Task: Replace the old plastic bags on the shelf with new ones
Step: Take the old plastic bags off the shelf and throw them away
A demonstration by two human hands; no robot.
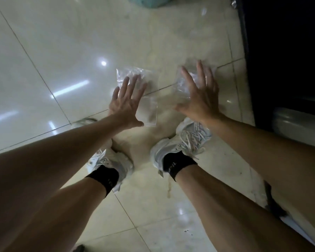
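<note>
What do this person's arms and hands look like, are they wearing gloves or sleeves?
No gloves and no sleeves show: both forearms are bare to the frame edge. The left hand and right hand are bare. A thin ring may sit on a right finger, but blur makes that uncertain.

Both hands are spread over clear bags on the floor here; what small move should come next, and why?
Probably close the fingers to pinch each bag up. The left hand and right hand are open with fingers splayed above two clear plastic bags that lie flat on the tiled floor; neither bag is gripped yet.
</note>
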